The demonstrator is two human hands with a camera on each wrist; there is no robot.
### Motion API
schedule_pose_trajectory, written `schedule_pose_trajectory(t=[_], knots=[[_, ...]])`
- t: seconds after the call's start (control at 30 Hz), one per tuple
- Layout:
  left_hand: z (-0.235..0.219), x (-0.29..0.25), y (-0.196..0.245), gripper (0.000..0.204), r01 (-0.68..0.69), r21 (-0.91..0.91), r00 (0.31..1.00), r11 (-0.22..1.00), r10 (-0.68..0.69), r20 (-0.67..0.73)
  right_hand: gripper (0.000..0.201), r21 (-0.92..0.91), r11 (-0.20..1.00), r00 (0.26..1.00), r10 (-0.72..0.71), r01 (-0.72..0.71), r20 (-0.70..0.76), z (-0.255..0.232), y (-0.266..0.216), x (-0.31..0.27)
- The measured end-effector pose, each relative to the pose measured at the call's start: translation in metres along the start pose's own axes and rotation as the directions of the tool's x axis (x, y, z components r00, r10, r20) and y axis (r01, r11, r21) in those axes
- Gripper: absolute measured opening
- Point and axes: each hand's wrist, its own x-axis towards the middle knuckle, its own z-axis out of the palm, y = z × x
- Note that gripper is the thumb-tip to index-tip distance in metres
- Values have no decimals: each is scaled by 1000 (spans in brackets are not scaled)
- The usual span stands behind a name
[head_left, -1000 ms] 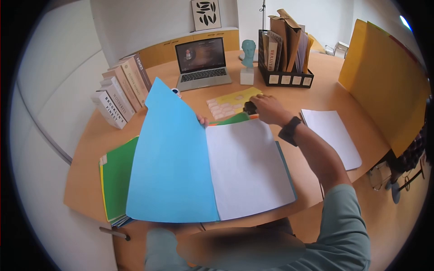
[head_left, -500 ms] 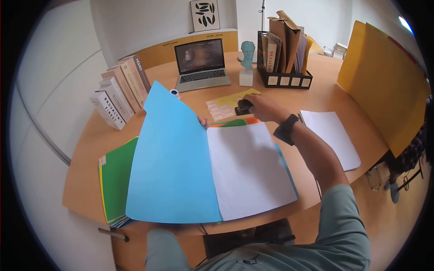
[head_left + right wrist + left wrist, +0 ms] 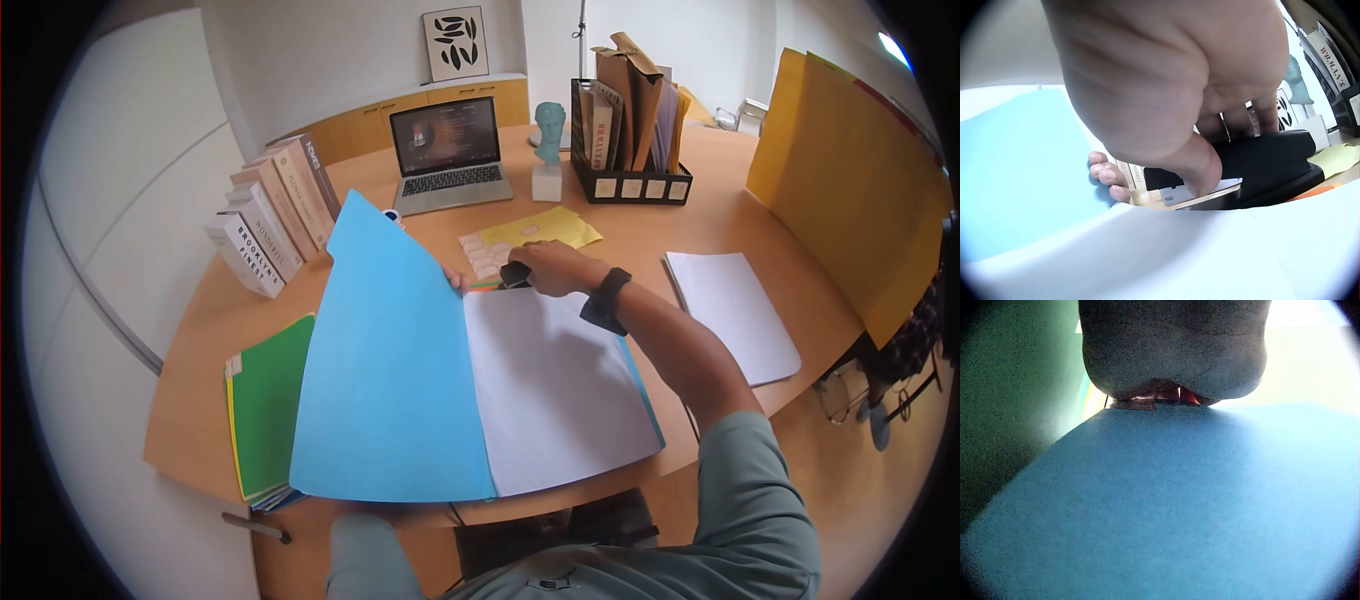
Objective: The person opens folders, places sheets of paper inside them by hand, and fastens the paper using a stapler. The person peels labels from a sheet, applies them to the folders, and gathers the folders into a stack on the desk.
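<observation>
A light blue folder lies spread at the desk's front, its left cover raised at a slant. White sheets rest on its right side. My left hand holds the raised cover near its upper inner edge; the cover hides most of the hand, and its fingertips curl around the edge in the right wrist view. My right hand grips a black hole punch with a silver metal plate, thumb low on it, right at the sheets' top edge. Orange and green edges show beside the punch.
Green folders are stacked at left, below upright books. Behind stand a laptop, a teal bust and a black file holder. A yellow envelope, white papers and a tall yellow folder are also around.
My right hand has brought the hole punch left and down toward me, onto the sheets' top edge. More of the yellow envelope shows behind it. My left hand keeps its hold on the cover.
</observation>
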Motion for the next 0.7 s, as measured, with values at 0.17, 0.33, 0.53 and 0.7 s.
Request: schedule_pose_trajectory(t=[0.17, 0.33, 0.53, 0.7], knots=[[0, -4, 0, 29, -2, 3, 1000, 1000, 2, -9, 33, 3, 999, 998, -54, 54, 24, 7, 6, -2], [2, -9, -3, 29, -6, -8, 1000, 1000, 6, -19, 30, 25, 999, 997, -48, 47, 60, 2, -3, -7], [3, -15, -12, 29, -13, -3, 999, 1000, 13, -37, 24, -11, 998, 998, -68, 69, 7, 12, -1, -11], [7, -12, -13, 29, -22, 6, 999, 1000, 22, -50, 23, -106, 993, 998, -55, 55, 4, 21, -3, -12]])
